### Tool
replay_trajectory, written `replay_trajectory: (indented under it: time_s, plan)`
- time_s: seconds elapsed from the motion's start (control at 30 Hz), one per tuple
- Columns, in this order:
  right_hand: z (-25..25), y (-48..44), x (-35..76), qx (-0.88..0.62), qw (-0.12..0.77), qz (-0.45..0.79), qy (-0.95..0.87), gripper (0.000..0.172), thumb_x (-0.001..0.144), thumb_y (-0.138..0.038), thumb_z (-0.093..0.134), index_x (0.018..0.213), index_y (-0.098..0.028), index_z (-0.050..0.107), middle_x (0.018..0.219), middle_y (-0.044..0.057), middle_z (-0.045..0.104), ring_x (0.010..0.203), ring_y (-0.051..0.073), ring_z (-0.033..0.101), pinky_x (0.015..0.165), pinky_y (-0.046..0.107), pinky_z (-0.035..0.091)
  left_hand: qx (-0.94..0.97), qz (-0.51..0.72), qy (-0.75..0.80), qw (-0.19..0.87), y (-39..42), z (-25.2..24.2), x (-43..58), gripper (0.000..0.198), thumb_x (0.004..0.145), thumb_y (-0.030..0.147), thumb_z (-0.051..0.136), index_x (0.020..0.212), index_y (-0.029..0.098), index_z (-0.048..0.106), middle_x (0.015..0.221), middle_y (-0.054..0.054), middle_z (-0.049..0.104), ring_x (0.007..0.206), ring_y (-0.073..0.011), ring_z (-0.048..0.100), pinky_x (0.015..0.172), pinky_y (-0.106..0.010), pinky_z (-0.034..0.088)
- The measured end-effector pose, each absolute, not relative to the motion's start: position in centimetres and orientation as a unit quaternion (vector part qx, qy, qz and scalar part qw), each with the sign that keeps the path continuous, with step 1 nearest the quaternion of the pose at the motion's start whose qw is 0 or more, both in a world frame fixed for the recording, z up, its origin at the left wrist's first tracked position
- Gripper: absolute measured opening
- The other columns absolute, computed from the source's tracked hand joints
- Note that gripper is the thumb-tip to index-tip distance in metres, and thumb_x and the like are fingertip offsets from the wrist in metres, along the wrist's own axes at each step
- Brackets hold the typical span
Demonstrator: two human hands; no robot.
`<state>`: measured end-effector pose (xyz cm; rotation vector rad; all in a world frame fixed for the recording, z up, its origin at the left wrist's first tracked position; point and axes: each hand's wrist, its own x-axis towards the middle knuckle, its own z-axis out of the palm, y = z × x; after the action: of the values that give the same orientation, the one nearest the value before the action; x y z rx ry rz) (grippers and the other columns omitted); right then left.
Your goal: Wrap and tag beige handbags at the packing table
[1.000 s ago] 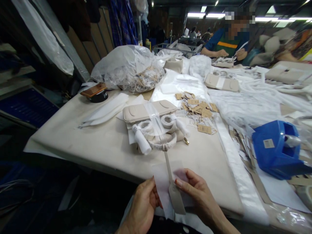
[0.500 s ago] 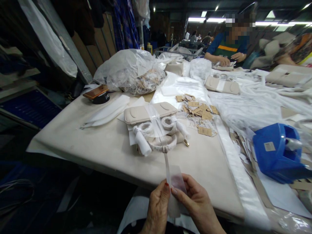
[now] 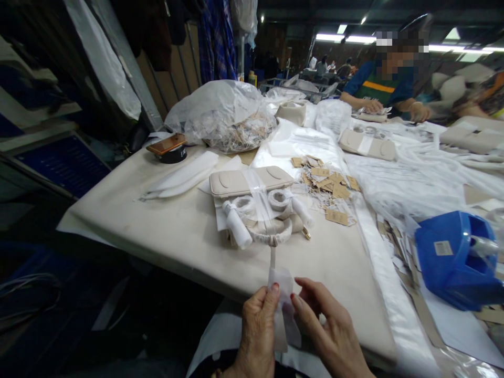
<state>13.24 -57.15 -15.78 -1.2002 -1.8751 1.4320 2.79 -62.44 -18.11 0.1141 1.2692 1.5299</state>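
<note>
My left hand (image 3: pixel 256 323) pinches a narrow beige strap and a piece of thin translucent wrapping paper (image 3: pixel 282 278) laid over it, at the table's front edge. My right hand (image 3: pixel 334 328) is just right of the paper, thumb and index finger apart; whether its thumb touches the sheet I cannot tell. The strap (image 3: pixel 273 256) runs up to a beige handbag (image 3: pixel 225 184) lying on the table. A clear band crosses the bag, and white-wrapped rings and a white roll (image 3: pixel 239 230) lie against its near side. A small gold clasp (image 3: pixel 306 233) shows at the right.
Brown paper tags (image 3: pixel 336 216) with strings lie right of the bag. A blue tape dispenser (image 3: pixel 452 257) stands at the right. White foam sheets (image 3: pixel 183 176), a phone on a black roll (image 3: pixel 167 147) and a large plastic bag (image 3: pixel 220 113) lie behind. A co-worker sits across the table.
The paper has folded over the strap, and my left thumb now presses on it. My right hand has let go and moved slightly right. The view has shifted a little left.
</note>
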Motion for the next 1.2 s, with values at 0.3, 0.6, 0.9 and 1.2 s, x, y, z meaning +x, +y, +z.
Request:
replay_trajectory:
  time_s: [0.3, 0.6, 0.9, 1.2]
  plan:
    - [-16.6, -56.2, 9.6, -0.464, 0.248, 0.640, -0.560, 0.031, 0.071, -0.046, 0.061, 0.062, -0.018, 0.051, 0.052, -0.005, 0.045, 0.046, 0.009, 0.038, 0.042, 0.021, 0.029, 0.171, 0.621, 0.574, 0.505, -63.5, -19.1, 2.4, 0.038, 0.075, 0.049, 0.062, 0.088, 0.014, 0.065, 0.076, -0.004, 0.064, 0.075, -0.0173, 0.056, 0.069, -0.025, 0.044]
    - [-14.1, -55.2, 9.0, -0.478, 0.163, 0.445, -0.740, 0.009, 0.067, -0.019, 0.048, 0.061, -0.021, 0.042, 0.050, -0.007, 0.042, 0.047, 0.010, 0.041, 0.046, 0.022, 0.029, 0.150, 0.594, 0.553, 0.564, -64.7, -19.0, 2.9, 0.049, 0.080, 0.052, 0.054, 0.112, 0.015, 0.057, 0.073, -0.003, 0.062, 0.071, -0.0171, 0.059, 0.067, -0.027, 0.048]
    - [-13.6, -54.0, 8.6, -0.449, 0.174, 0.630, -0.610, 0.013, 0.067, -0.027, 0.053, 0.077, -0.019, 0.049, 0.047, -0.008, 0.043, 0.041, 0.009, 0.037, 0.042, 0.021, 0.027, 0.248, 0.608, 0.579, 0.483, -64.3, -18.8, 2.4, 0.043, 0.081, 0.060, 0.047, 0.082, 0.018, 0.055, 0.064, 0.002, 0.047, 0.059, -0.0112, 0.045, 0.056, -0.022, 0.039]
    - [-15.4, -54.7, 10.6, -0.327, 0.186, 0.817, -0.437, 0.041, 0.056, -0.030, 0.079, 0.091, -0.014, 0.064, 0.066, -0.001, 0.059, 0.053, 0.007, 0.043, 0.049, 0.020, 0.028, 0.204, 0.596, 0.590, 0.505, -63.7, -18.4, 2.5, 0.053, 0.074, 0.073, 0.043, 0.067, 0.020, 0.045, 0.054, 0.007, 0.032, 0.047, -0.0078, 0.028, 0.042, -0.021, 0.022]
